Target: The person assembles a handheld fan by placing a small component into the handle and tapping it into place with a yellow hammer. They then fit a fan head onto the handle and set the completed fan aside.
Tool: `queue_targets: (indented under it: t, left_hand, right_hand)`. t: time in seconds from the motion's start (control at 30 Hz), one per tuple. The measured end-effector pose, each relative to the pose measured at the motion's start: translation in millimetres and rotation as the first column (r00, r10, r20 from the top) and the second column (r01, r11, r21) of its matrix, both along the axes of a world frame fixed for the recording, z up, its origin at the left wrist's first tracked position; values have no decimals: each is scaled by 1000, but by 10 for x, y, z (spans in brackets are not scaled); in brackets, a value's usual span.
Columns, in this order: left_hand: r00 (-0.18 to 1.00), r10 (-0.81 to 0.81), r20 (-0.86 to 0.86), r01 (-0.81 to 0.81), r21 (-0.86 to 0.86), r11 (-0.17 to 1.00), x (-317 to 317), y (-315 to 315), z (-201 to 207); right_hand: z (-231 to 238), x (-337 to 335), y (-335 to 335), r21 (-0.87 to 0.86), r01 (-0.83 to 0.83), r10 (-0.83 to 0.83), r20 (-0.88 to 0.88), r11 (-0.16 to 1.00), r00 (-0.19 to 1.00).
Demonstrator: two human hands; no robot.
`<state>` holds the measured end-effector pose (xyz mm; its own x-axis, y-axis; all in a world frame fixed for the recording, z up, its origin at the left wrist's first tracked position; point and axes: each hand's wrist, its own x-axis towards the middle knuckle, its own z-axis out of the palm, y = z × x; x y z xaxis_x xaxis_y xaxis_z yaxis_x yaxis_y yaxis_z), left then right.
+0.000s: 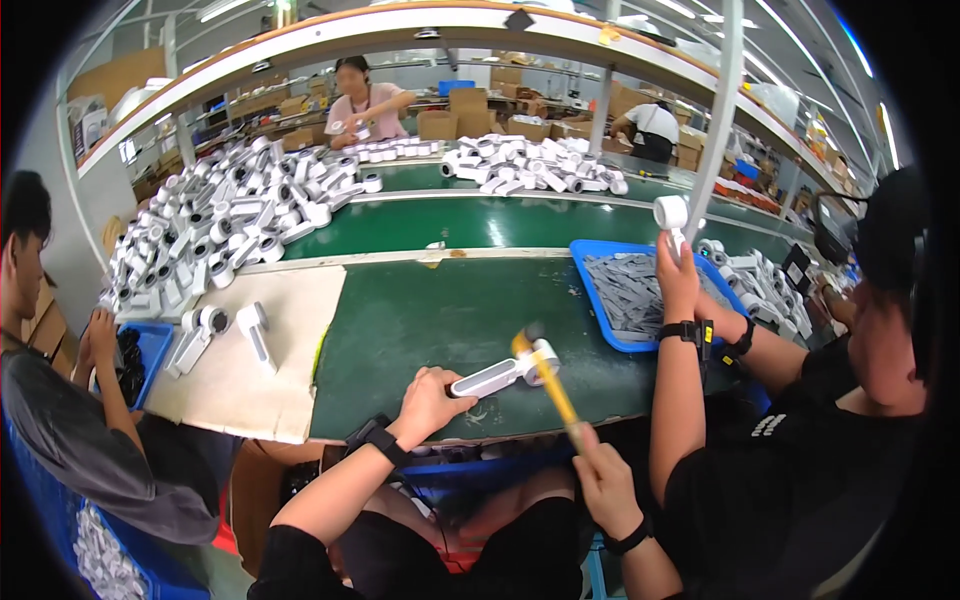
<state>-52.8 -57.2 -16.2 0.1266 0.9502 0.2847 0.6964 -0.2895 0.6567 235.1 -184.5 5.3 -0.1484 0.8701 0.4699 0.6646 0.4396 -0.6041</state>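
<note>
On the green tabletop, my left hand (432, 408) is closed around the handle end of a white handheld fan (488, 379) with a grey inlay along its handle. The fan lies flat, its round head pointing right. My right hand (606, 482) grips a hammer by its yellow handle (560, 396). The hammer's head (528, 338), blurred by motion, is over or beside the fan's round head; whether they touch I cannot tell.
A blue tray (622, 345) of grey strips stands at the right. There a co-worker's hand (678, 275) holds up another white fan (671, 213). A large heap of white fans (215, 225) fills the far left. Two fans lie on a beige board (285, 400) beside a seated person.
</note>
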Motion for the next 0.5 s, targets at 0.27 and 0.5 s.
queue_targets:
  t: [0.27,0.5]
  left_hand:
    - [988,-150,24,152,-113,982,-6,8,61]
    - [313,432,846,769,-493,408,327,224,265]
  right_hand:
    - [-147,181,-166,-12,-37,35,-157,999,987]
    - [-243,337,-556,-72,-59,25,-401,996,916]
